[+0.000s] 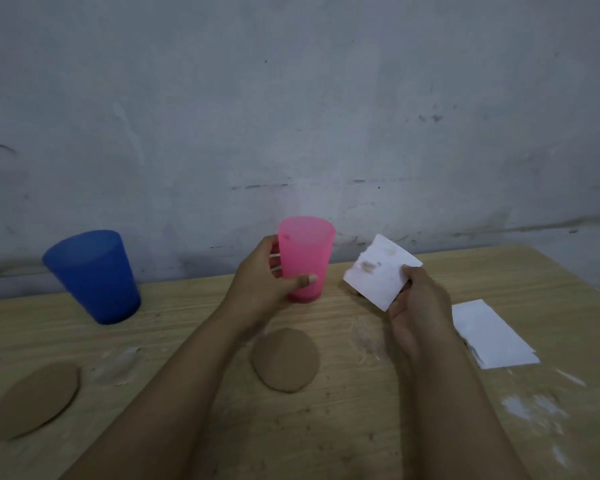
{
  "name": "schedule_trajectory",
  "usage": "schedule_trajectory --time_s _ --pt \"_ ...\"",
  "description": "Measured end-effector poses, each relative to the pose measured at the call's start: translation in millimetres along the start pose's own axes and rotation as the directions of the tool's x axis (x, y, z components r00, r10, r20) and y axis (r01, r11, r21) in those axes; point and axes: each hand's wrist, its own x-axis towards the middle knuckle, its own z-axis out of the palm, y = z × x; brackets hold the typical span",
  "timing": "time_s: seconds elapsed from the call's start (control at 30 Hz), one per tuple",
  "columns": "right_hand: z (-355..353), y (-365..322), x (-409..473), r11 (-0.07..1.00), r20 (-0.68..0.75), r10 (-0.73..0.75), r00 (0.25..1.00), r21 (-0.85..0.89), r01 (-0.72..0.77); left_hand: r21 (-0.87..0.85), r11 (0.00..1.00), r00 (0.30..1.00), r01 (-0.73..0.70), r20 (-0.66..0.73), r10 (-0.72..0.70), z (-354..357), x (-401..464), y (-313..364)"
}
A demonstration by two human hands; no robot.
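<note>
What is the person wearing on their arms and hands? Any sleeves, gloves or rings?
Nothing shows: the left hand and right hand are bare, with no gloves, rings or watch in view. The left forearm and right forearm are bare too, without sleeves.

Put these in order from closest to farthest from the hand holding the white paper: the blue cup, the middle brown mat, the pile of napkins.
From the right hand, head view:
1. Pile of napkins, just to its right.
2. Middle brown mat, to its left, nearer the person.
3. Blue cup, far left, near the wall.
</note>
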Motion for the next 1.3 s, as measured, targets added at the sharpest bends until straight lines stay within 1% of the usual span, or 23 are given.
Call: schedule_trajectory --time_s 0.1,0.23,0.27,0.3,0.37,0.4,0.47,0.53,0.63,0.7,0.83,0.9,1.0,1.1,1.13,1.2,1.3 --pt "-2 2 2 0.999 0.078 0.000 0.997 -0.051 0.004 -0.060 0.998 0.999 0.031 -0.021 -0.033 1 -4 -8" --pt "-2 4 5 0.981 0.140 -0.019 0.990 -0.187 0.046 -0.005 0.997 0.997 0.079 0.005 -0.079 1 -9 2" --pt "-3 3 5 0.976 0.144 -0.028 0.989 -0.212 0.059 0.002 0.996 0.996 0.086 -0.019 -0.086 1 -15 10" --pt "-5 2 6 0.970 0.148 -0.036 0.988 -0.234 0.070 -0.014 0.996 0.994 0.085 -0.072 -0.086 4 -21 17" --pt "-4 2 5 0.964 0.148 -0.028 0.989 -0.258 0.066 -0.071 0.997 0.980 0.034 -0.196 -0.047 7 -37 30" --pt "-5 2 5 0.963 0.155 -0.027 0.988 -0.261 0.067 -0.081 0.997 0.972 -0.007 -0.236 -0.012 9 -46 36" --pt "-8 0 3 0.959 0.184 -0.037 0.982 -0.269 0.086 -0.021 0.995 0.957 -0.095 -0.278 0.085 16 -63 44" --pt "-14 -5 -4 0.941 0.221 -0.073 0.972 -0.307 0.140 0.038 0.985 0.941 -0.167 -0.292 0.170 24 -79 53" --pt "-24 -16 -13 0.910 0.267 -0.094 0.959 -0.368 0.192 0.046 0.977 0.943 -0.209 -0.257 0.214 39 -90 64" --pt "-31 -23 -18 0.889 0.298 -0.093 0.950 -0.404 0.214 0.029 0.981 0.958 -0.190 -0.214 0.192 51 -92 69" --pt "-39 -36 -29 0.848 0.343 -0.137 0.929 -0.444 0.290 -0.096 0.993 0.994 -0.070 -0.088 0.061 77 -88 74" --pt "-45 -40 -31 0.796 0.372 -0.164 0.914 -0.498 0.346 -0.169 0.986 0.999 -0.006 -0.038 -0.001 86 -82 76" --pt "-53 -35 -32 0.700 0.372 -0.258 0.892 -0.564 0.438 -0.235 0.970 0.997 0.055 -0.032 -0.065 92 -73 71" --pt "-54 -28 -31 0.664 0.346 -0.320 0.882 -0.583 0.469 -0.273 0.955 0.992 0.115 -0.017 -0.124 96 -71 60" --pt "-54 -27 -30 0.658 0.342 -0.326 0.881 -0.587 0.472 -0.295 0.946 0.990 0.134 0.009 -0.138 98 -73 56" --pt "-53 -27 -25 0.696 0.345 -0.316 0.884 -0.549 0.463 -0.348 0.924 0.988 0.156 0.070 -0.140 101 -71 49" --pt "-52 -29 -19 0.736 0.378 -0.293 0.878 -0.498 0.460 -0.331 0.933 0.988 0.144 0.101 -0.117 103 -61 46"
